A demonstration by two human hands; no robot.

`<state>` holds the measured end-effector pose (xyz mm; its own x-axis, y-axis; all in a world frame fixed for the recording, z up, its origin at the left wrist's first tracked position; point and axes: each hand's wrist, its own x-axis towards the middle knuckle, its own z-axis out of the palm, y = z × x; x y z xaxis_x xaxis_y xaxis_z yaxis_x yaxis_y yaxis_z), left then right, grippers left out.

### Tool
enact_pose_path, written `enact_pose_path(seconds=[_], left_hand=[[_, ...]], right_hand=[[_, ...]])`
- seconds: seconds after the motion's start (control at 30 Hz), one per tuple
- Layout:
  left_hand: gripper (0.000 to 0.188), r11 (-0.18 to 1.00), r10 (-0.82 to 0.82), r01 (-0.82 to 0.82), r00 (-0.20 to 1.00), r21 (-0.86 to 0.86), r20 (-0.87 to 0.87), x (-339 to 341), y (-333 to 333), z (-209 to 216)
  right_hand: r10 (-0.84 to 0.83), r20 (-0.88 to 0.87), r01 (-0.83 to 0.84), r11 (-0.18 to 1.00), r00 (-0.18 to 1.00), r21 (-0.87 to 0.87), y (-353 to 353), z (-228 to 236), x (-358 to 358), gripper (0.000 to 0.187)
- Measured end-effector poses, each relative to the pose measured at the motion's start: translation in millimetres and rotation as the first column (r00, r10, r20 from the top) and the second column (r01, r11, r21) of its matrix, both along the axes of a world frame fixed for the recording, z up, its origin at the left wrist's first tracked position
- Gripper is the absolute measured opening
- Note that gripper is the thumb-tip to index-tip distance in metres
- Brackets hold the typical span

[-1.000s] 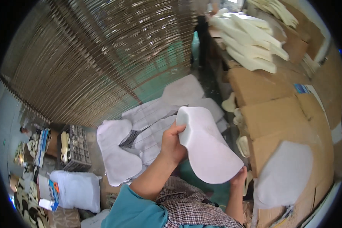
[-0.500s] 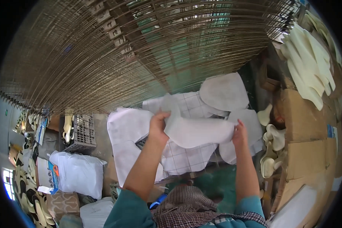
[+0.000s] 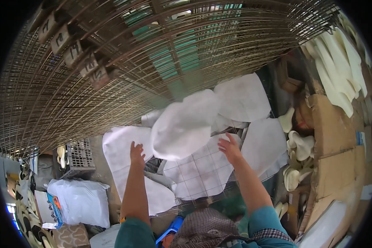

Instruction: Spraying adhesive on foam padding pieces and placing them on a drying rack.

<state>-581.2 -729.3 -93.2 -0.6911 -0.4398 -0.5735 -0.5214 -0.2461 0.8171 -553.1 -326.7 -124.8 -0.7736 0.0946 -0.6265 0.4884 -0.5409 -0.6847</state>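
A white, soft-looking sheet piece with rounded edges (image 3: 185, 126) is at the middle of the wire rack (image 3: 195, 167), slightly blurred. Whether it rests fully on the rack or is still dropping, I cannot tell. My left hand (image 3: 137, 154) is off its left side, fingers spread and holding nothing. To its lower right is my right hand (image 3: 230, 148), also open and apart from the piece. Other white pieces lie around it: one at the left (image 3: 126, 144), one at the far right (image 3: 244, 97) and one at the near right (image 3: 264, 138).
Many tilted wire racks (image 3: 107, 70) hang over the far side, with marked tabs at their ends. A grey crate (image 3: 80, 157) and white plastic bag (image 3: 80, 200) stand left. Cardboard (image 3: 335, 173), cream moulded pieces (image 3: 299, 146) and pale draped sheets (image 3: 335, 68) are at right.
Both hands have let go of the white piece and opened. It has shifted up and left onto the middle of the rack. My hands have drawn apart from it, and the view has tilted.
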Motion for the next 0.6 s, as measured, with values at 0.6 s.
enact_pose_path(seconds=[0.6], left_hand=[[0.041, 0.714, -0.651, 0.569, 0.755, 0.408, 0.086, 265.9, 381.8, 21.9]], right_hand=[[-0.597, 0.215, -0.472, -0.315, 0.773, 0.823, 419.5, 83.5, 614.9, 0.038]])
